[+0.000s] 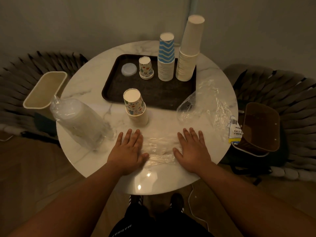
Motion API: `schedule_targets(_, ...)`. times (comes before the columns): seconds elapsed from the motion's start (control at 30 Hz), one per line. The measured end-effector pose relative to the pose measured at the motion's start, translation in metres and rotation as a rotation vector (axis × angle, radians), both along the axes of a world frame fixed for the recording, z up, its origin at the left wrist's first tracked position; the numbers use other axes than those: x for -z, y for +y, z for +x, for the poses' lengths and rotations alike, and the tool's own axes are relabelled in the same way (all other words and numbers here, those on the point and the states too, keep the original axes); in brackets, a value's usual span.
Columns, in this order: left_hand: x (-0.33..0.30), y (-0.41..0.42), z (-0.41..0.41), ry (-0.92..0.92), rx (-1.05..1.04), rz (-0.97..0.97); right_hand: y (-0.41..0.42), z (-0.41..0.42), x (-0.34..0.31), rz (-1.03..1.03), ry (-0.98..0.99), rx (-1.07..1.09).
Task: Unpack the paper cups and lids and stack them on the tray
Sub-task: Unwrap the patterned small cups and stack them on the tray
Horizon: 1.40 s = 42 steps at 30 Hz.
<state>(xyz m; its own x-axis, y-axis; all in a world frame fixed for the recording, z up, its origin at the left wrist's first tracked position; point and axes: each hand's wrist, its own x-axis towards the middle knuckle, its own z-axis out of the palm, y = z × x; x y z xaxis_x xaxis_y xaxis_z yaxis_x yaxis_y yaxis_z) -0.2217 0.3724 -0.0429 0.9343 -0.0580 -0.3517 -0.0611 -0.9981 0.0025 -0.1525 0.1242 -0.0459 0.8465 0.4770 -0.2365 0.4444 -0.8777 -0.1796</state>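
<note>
Both hands lie flat on the near table, left hand [127,148] and right hand [192,149], fingers straight, pressing an empty clear wrapper [159,149] between them. A patterned cup stack [136,107] stands just beyond the left fingers [130,134], near the tray [153,89]; the wrapped lids [80,120] lie left.

- It looks like a home room, probably a dining corner
- A small round marble table [171,171] stands near a plain wall [85,19]
- Woven chairs [273,89] are at both sides
- The wooden floor [25,165] and dim warm light feel domestic
</note>
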Motion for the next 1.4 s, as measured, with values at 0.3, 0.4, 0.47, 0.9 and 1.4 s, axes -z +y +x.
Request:
schedule_targets(0.3,-0.058,0.004,0.025,-0.403,-0.748,-0.675,0.054,0.022,-0.043,0.514,-0.026,0.012)
schedule_targets(0.4,-0.064,0.011,0.061,-0.443,-0.795,-0.95,0.072,0.032,-0.043,0.544,0.044,0.055)
schedule_targets(0.47,-0.059,0.016,0.08,-0.409,-0.792,-1.097,0.083,0.039,-0.039,0.561,0.104,0.132)
schedule_targets(0.9,-0.046,0.028,0.098,-0.139,-1.058,-1.662,0.16,0.047,-0.013,0.722,0.368,0.423)
schedule_targets(1.4,-0.126,0.008,0.132,-0.188,-0.783,-1.667,0.106,0.096,-0.114,0.848,0.263,0.272)
